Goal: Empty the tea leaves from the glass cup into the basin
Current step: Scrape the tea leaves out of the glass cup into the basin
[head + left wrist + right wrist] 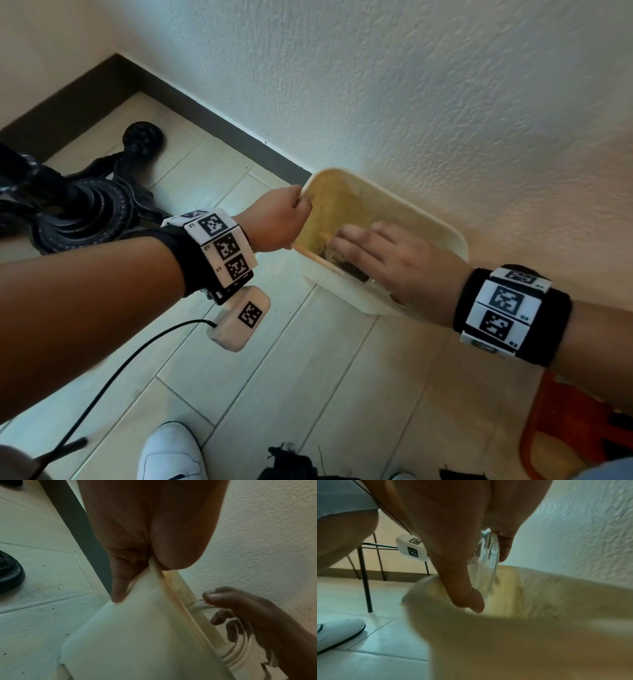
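The right hand [394, 263] holds the glass cup [485, 566] tipped mouth-down inside the basin [442, 233]. The left hand [277, 222] pinches the basin's rim, tilting it toward the cup.

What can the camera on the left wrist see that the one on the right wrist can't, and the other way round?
Only the left wrist view shows the left hand pinching the basin rim, the basin's white outer wall, and a dark skirting strip along the wall.

Only the right wrist view shows the basin's stained yellowish inside, a white shoe, thin black chair legs and a tagged white box.

Both show the right hand gripping the ribbed glass cup over the basin, the tiled floor and the textured wall.
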